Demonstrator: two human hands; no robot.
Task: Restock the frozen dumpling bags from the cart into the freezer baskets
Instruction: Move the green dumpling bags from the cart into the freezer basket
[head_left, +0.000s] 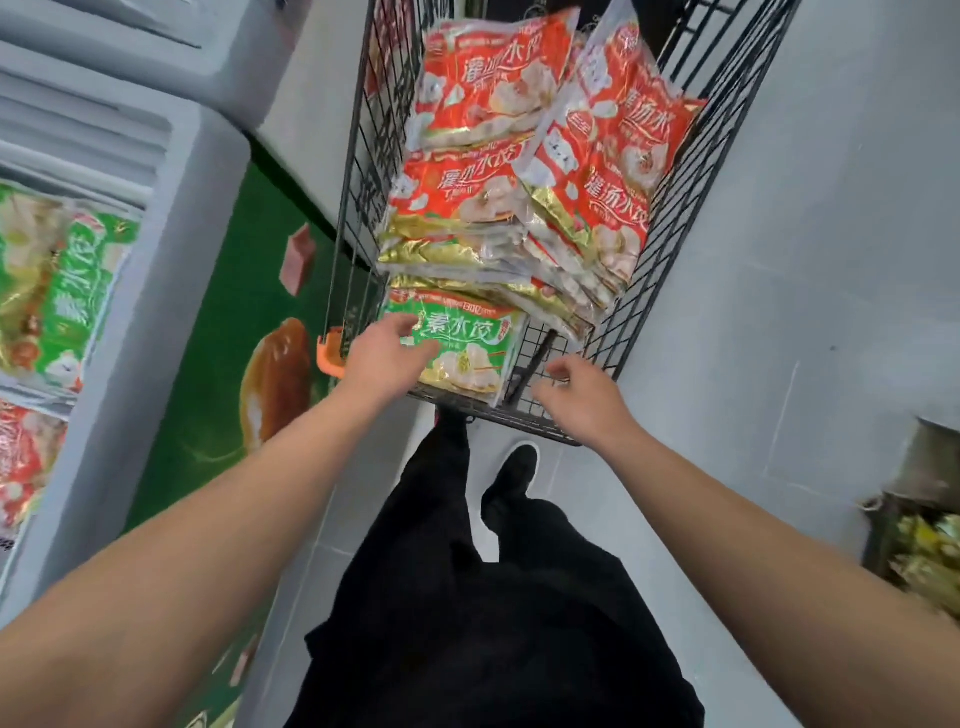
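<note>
A black wire cart (670, 223) stands ahead of me, loaded with red dumpling bags (478, 202) stacked in two leaning piles. A green dumpling bag (467, 348) lies at the near end under the red stack. My left hand (387, 356) reaches over the cart's near rim, its fingers relaxed and touching the green bag's left edge. My right hand (582, 392) hovers above the near rim to the right of that bag, fingers loosely curled, holding nothing. The freezer (171, 218) runs along my left, with green bags (57, 296) and red bags (23, 462) lying inside.
The freezer's green front panel (223, 364) with food pictures faces the narrow aisle. An orange clip (330, 356) sits on the cart's near left corner. My legs and a black shoe (511, 475) stand on the grey floor behind the cart. A bin of yellowish goods (919, 551) sits at right.
</note>
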